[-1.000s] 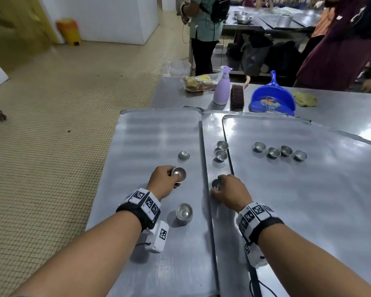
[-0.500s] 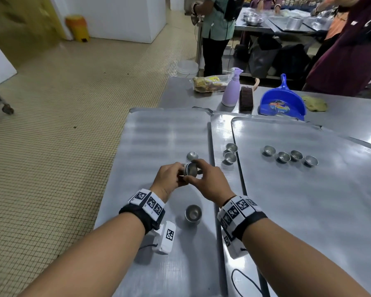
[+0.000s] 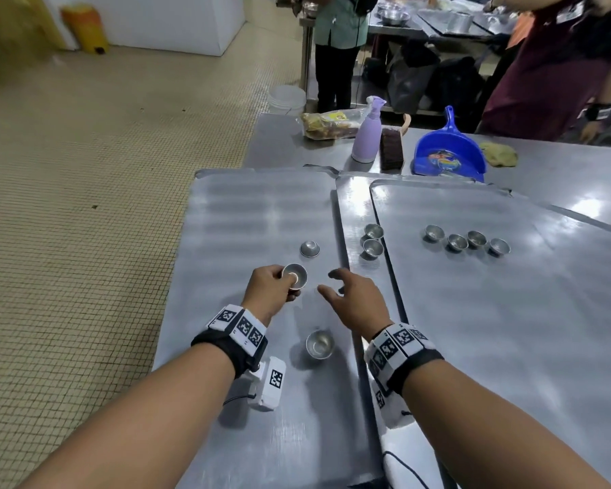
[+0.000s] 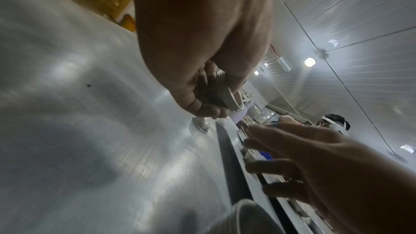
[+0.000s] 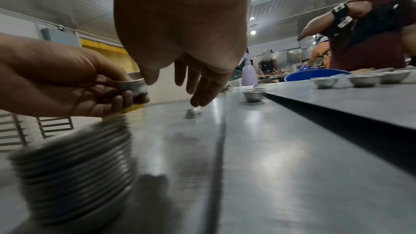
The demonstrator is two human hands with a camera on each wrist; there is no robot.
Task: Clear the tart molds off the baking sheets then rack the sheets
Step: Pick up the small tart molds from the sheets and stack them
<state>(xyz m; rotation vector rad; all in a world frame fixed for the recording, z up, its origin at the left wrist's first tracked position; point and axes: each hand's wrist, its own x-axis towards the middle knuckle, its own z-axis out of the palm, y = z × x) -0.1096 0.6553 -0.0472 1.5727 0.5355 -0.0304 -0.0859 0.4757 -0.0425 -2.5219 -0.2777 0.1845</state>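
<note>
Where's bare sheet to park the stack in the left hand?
Far half of the left sheet, beyond the upturned mold, is bare. So is the right sheet nearer than its four molds. Crowded: between left hand, right hand and standing stack.

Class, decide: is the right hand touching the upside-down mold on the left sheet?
Apart. The right wrist view shows the right hand's fingertips hanging above the upside-down mold, with a narrow gap between them.

right hand [image 3: 355,301] pulled off the left hand's [image 3: 267,294] mold stack [image 3: 294,276], fingers now spread, empty; stack one mold taller
</note>
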